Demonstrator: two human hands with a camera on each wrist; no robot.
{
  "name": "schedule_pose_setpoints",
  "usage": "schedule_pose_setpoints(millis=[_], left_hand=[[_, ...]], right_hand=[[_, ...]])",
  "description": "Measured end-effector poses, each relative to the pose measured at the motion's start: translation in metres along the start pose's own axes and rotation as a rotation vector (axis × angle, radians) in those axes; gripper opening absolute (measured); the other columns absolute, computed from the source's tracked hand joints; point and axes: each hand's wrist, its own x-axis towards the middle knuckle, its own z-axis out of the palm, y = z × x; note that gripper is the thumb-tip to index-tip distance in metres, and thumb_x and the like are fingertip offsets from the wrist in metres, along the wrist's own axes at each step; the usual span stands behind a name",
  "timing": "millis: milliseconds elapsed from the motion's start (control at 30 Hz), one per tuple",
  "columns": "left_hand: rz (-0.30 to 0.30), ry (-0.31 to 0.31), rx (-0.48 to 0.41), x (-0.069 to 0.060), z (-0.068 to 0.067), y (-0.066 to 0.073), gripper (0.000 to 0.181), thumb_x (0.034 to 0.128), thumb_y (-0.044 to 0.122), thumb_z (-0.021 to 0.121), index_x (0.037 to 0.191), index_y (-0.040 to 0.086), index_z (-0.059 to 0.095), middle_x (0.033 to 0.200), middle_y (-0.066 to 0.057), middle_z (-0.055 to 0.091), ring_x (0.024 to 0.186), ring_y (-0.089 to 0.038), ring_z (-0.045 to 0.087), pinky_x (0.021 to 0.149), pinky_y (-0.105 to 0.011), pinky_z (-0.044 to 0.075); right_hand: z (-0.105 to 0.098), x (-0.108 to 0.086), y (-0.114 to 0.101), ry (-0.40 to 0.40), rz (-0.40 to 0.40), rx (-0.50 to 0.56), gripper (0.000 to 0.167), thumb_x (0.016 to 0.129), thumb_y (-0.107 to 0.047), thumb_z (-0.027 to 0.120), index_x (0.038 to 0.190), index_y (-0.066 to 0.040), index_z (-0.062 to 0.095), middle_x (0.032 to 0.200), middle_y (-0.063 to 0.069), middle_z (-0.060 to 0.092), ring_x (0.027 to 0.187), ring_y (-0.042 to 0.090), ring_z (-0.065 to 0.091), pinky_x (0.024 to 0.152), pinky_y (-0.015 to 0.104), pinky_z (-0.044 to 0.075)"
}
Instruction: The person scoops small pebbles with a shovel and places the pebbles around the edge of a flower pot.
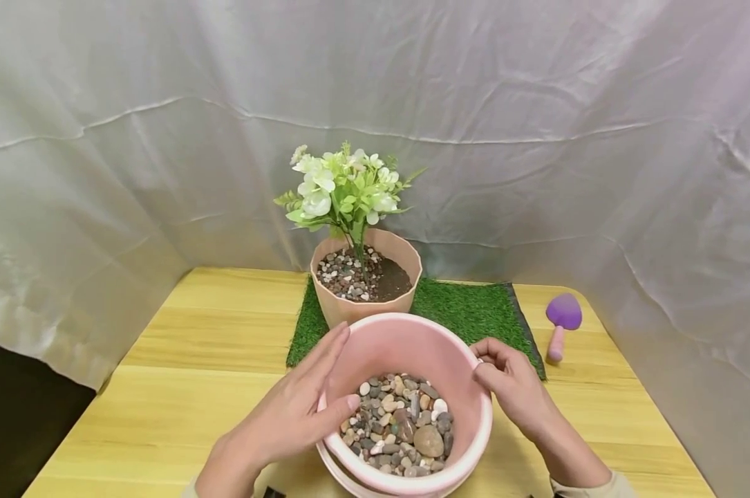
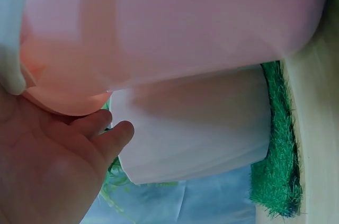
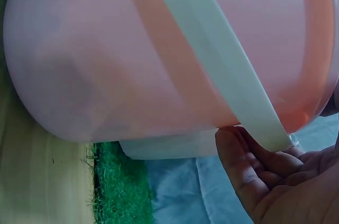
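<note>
Left hand point(image 1: 287, 415): fingers nearly straight at the rim, thumb laid over to the inside. Light contact, not clenched.
Right hand point(image 1: 516, 387): grasping the rim between thumb and fingers at the handle end.
Step, my read: steadying the bucket point(image 1: 399, 346) two-handed.
Grip advice: keep hands on opposite sides and load them evenly; I'd guess the stones make it bottom-heavy. A firmer left hold would guard against slip.
Level: keep the rim flat; a tilt could slide the pebbles point(image 1: 406, 422) to one wall.
Clearance: planter point(image 1: 335, 303) is just beyond the far rim, flowers point(image 1: 356, 187) above it. Avoid knocking either.
Handle point(image 3: 222, 60): pale, folded down round the bucket's outside. Worth keeping fingers from getting caught under it.
Bucket position: near side of the table point(image 1: 225, 311), between my hands, in front of the planter. Can't tell for certain if its base is fully down.
Bucket look: round, smooth pink plastic, paler rim, slightly translucent from the side.
Pebbles look: loose layer in the bottom, rounded, mixed grey, tan, brown and white; one big tan stone near the right side.
</note>
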Motion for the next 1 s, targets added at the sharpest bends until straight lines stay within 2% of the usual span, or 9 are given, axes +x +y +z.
schedule_pose_setpoints(millis=[200,300,400,500,600,800,867,1000], left_hand=[[0.022,-0.001,0.004,0.013,0.000,-0.006,0.086,0.1010,0.046,0.061,0.171,0.020,0.017,0.177,-0.004,0.020,0.158,-0.030,0.031,0.126,-0.054,0.032],[0.034,-0.007,0.012,0.019,-0.001,-0.009,0.084,0.1020,0.044,0.059,0.171,0.019,0.018,0.177,-0.005,0.020,0.158,-0.031,0.031,0.126,-0.054,0.032],[0.015,-0.024,0.050,0.022,-0.005,-0.009,0.080,0.1040,0.045,0.056,0.170,0.015,0.022,0.176,-0.005,0.022,0.159,-0.031,0.031,0.127,-0.053,0.031],[-0.017,-0.058,0.119,0.024,-0.011,-0.004,0.079,0.1042,0.048,0.056,0.168,0.010,0.027,0.175,-0.006,0.024,0.161,-0.030,0.027,0.129,-0.052,0.027],[-0.033,-0.120,0.197,0.027,-0.015,0.003,0.087,0.1019,0.057,0.056,0.167,0.008,0.027,0.176,-0.007,0.020,0.163,-0.029,0.019,0.131,-0.051,0.021],[-0.040,-0.208,0.347,0.038,-0.018,0.015,0.105,0.0962,0.080,0.046,0.169,0.009,0.020,0.177,-0.007,0.007,0.165,-0.028,0.002,0.132,-0.060,0.007],[-0.047,-0.220,0.371,0.041,-0.019,0.017,0.105,0.0963,0.080,0.045,0.169,0.009,0.019,0.177,-0.005,0.005,0.165,-0.028,0.000,0.131,-0.062,0.004],[-0.061,-0.219,0.378,0.043,-0.018,0.019,0.097,0.0993,0.070,0.050,0.169,0.009,0.019,0.177,-0.005,0.005,0.165,-0.029,0.002,0.131,-0.063,0.002]], right_hand=[[0.004,0.003,0.006,0.060,-0.016,-0.011,0.019,0.094,-0.006,0.061,0.110,0.001,0.068,0.078,0.005,0.062,0.070,0.012,0.062,0.063,0.026,0.056],[0.007,0.003,0.009,0.096,-0.024,-0.022,0.018,0.095,-0.006,0.061,0.111,0.001,0.067,0.078,0.005,0.064,0.069,0.010,0.062,0.062,0.025,0.057],[0.009,0.002,0.011,0.118,-0.026,-0.025,0.017,0.095,-0.006,0.061,0.110,-0.001,0.068,0.077,0.004,0.063,0.068,0.009,0.062,0.061,0.025,0.056],[0.011,0.002,0.012,0.132,-0.028,-0.016,0.015,0.095,-0.006,0.061,0.108,-0.001,0.068,0.075,0.003,0.061,0.067,0.009,0.060,0.060,0.025,0.055],[0.012,0.001,0.013,0.145,-0.029,-0.009,0.014,0.096,-0.006,0.061,0.107,-0.001,0.068,0.074,0.002,0.060,0.068,0.009,0.061,0.061,0.025,0.056],[0.013,-0.001,0.012,0.154,-0.029,-0.002,0.013,0.096,-0.006,0.061,0.106,-0.001,0.068,0.074,0.003,0.062,0.069,0.010,0.063,0.062,0.025,0.058],[0.013,-0.001,0.012,0.158,-0.024,-0.006,0.013,0.096,-0.006,0.061,0.105,-0.001,0.068,0.074,0.003,0.062,0.068,0.010,0.063,0.061,0.025,0.058],[0.012,-0.001,0.010,0.163,-0.015,-0.020,0.013,0.096,-0.007,0.061,0.106,-0.002,0.068,0.075,0.003,0.062,0.068,0.010,0.063,0.061,0.025,0.057]])
